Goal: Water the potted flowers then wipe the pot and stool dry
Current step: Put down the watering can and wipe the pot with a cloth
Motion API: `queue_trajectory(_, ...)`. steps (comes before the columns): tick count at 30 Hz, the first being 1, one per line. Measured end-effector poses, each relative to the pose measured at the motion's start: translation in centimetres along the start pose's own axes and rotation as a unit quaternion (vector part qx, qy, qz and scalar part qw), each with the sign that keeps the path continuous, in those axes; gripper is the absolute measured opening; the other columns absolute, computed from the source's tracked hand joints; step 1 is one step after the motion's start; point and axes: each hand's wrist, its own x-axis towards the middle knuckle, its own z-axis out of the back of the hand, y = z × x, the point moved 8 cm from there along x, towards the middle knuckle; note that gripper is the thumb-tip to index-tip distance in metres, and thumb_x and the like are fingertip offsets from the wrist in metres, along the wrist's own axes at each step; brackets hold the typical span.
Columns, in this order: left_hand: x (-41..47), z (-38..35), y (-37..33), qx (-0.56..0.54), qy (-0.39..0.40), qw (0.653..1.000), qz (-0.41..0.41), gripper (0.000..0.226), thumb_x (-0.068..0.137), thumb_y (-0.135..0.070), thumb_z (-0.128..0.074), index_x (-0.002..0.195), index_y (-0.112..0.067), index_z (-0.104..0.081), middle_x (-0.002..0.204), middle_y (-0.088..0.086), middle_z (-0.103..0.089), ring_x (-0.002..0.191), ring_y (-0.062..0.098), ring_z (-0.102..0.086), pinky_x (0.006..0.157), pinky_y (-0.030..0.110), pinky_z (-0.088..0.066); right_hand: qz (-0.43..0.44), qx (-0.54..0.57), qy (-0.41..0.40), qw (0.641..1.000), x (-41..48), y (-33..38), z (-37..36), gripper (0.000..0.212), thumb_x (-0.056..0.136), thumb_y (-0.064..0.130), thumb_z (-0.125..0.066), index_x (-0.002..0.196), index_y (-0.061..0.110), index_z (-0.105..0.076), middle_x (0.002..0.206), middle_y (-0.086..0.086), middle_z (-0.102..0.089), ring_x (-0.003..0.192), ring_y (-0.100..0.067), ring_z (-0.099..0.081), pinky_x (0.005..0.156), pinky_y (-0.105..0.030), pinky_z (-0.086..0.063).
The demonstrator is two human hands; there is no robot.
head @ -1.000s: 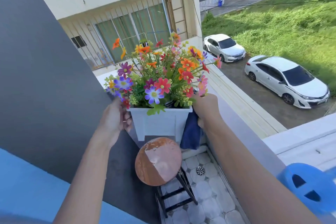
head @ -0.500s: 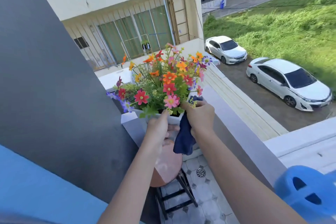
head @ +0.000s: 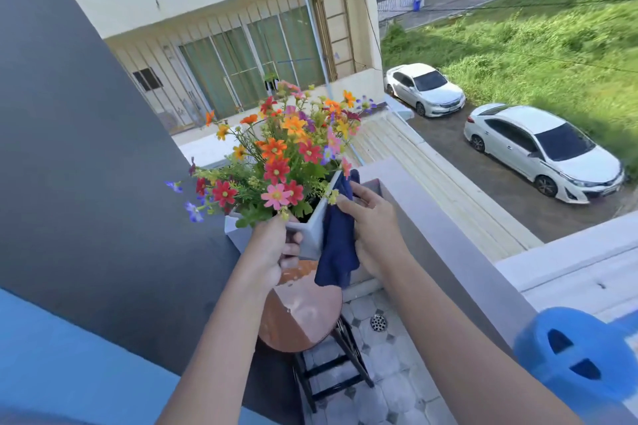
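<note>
Head view: white pot (head: pixel 308 240) w/ flowers (head: pixel 290 155) is held tilted above the stool (head: pixel 303 314), near corner gripped by left hand (head: pixel 269 252). Blue cloth (head: pixel 336 252) is pressed to pot's right side, clasped by right hand (head: pixel 371 228). Blue watering can (head: pixel 580 366) sits well right of stool.

Pot (head: pixel 310 235) wedged between dark wall (head: pixel 86 148) at left and parapet (head: pixel 431 235) at right; both hands crowd its near corner. Stool (head: pixel 303 317) seat's near half open. Blue watering can (head: pixel 580 366) blocks lower right.
</note>
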Motion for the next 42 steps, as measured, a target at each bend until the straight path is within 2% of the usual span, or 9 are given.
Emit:
queue_trajectory(6, -1.2, 0.1, -0.1, -0.009, 0.042, 0.999, 0.0, 0.027, 0.097, -0.009, -0.035, 0.072, -0.014, -0.045, 0.054, 0.002, -0.041, 0.032, 0.007, -0.023, 0.034, 0.015, -0.015, 0.039, 0.004, -0.045, 0.998, 3.2, 4.4, 1.0, 0.022, 0.098, 0.008, -0.062, 0.119, 0.004, -0.068, 0.103, -0.014, -0.072, 0.094, -0.029, -0.067, 0.098, -0.049, -0.052)
queue_trajectory(10, -1.6, -0.1, -0.1, -0.006, 0.055, 0.998, 0.006, 0.026, 0.099, -0.013, -0.037, 0.074, -0.015, -0.043, 0.054, 0.001, -0.041, 0.034, 0.007, -0.022, 0.034, 0.017, -0.015, 0.054, -0.025, -0.079, 0.995, 3.7, 5.2, 1.2, 0.022, 0.081, 0.025, -0.07, 0.101, 0.016, -0.075, 0.102, -0.012, -0.075, 0.103, -0.034, -0.071, 0.102, -0.061, -0.049)
queue_trajectory(14, -1.4, -0.5, -0.7, -0.036, 0.044, 0.998, -0.001, 0.026, 0.096, -0.01, -0.038, 0.07, -0.016, -0.041, 0.054, 0.001, -0.042, 0.034, 0.007, -0.022, 0.034, 0.016, -0.014, 0.088, -0.076, -0.052, 0.992, 1.1, 4.1, -0.7, 0.022, 0.088, 0.025, -0.068, 0.108, 0.018, -0.072, 0.103, -0.007, -0.076, 0.098, -0.023, -0.071, 0.099, -0.05, -0.054)
queue_trajectory(18, -0.6, 0.0, -2.0, -0.085, 0.017, 0.996, -0.013, 0.03, 0.095, -0.006, -0.036, 0.067, -0.017, -0.038, 0.05, -0.001, -0.041, 0.031, 0.005, -0.022, 0.033, 0.014, -0.012, 0.142, -0.131, 0.045, 0.98, -2.3, 1.5, -2.6, 0.017, 0.098, 0.01, -0.061, 0.113, 0.011, -0.068, 0.101, -0.005, -0.073, 0.09, -0.012, -0.068, 0.08, -0.032, -0.053)
queue_trajectory(21, 0.3, 0.9, -2.9, -0.098, 0.009, 0.995, -0.012, 0.028, 0.096, -0.008, -0.035, 0.07, -0.016, -0.039, 0.053, 0.0, -0.04, 0.029, 0.005, -0.022, 0.031, 0.012, -0.014, 0.169, -0.182, 0.078, 0.965, -3.6, -0.5, -2.3, 0.016, 0.095, 0.013, -0.062, 0.11, 0.013, -0.069, 0.098, -0.005, -0.073, 0.085, -0.018, -0.067, 0.076, -0.042, -0.054)
queue_trajectory(24, 0.6, 1.2, -3.3, -0.11, 0.012, 0.994, -0.016, 0.028, 0.096, -0.008, -0.035, 0.07, -0.016, -0.04, 0.055, 0.0, -0.039, 0.03, 0.004, -0.023, 0.03, 0.012, -0.015, 0.158, -0.198, 0.054, 0.966, -3.7, -2.3, -0.9, 0.014, 0.091, 0.021, -0.061, 0.103, 0.019, -0.069, 0.095, -0.001, -0.073, 0.085, -0.018, -0.066, 0.08, -0.048, -0.054)
queue_trajectory(35, -0.1, 0.1, -3.4, -0.064, -0.001, 0.996, -0.062, 0.029, 0.097, -0.004, -0.028, 0.073, -0.013, -0.04, 0.05, 0.0, -0.042, 0.031, 0.005, -0.024, 0.032, 0.016, -0.014, 0.219, -0.112, 0.019, 0.969, -3.9, 1.9, -3.8, 0.021, 0.097, 0.007, -0.061, 0.096, 0.026, -0.07, 0.091, 0.011, -0.073, 0.087, -0.008, -0.066, 0.08, -0.031, -0.051)
queue_trajectory(38, -0.3, -0.2, -3.6, -0.074, 0.016, 0.995, -0.059, 0.029, 0.097, -0.007, -0.035, 0.069, -0.015, -0.037, 0.046, -0.003, -0.041, 0.032, 0.005, -0.022, 0.034, 0.018, -0.012, 0.221, -0.074, -0.007, 0.972, -2.9, 3.2, -4.1, 0.015, 0.098, 0.005, -0.061, 0.099, 0.017, -0.069, 0.091, 0.008, -0.072, 0.085, -0.004, -0.065, 0.079, -0.024, -0.05)
queue_trajectory(42, -0.5, -0.4, -3.5, -0.074, 0.031, 0.995, -0.057, 0.027, 0.095, -0.007, -0.033, 0.07, -0.015, -0.038, 0.054, 0.001, -0.04, 0.035, 0.006, -0.022, 0.033, 0.016, -0.014, 0.216, -0.057, -0.054, 0.973, -1.3, 4.2, -3.6, 0.015, 0.098, 0.011, -0.063, 0.098, 0.024, -0.069, 0.094, 0.005, -0.074, 0.09, -0.008, -0.068, 0.083, -0.03, -0.053)
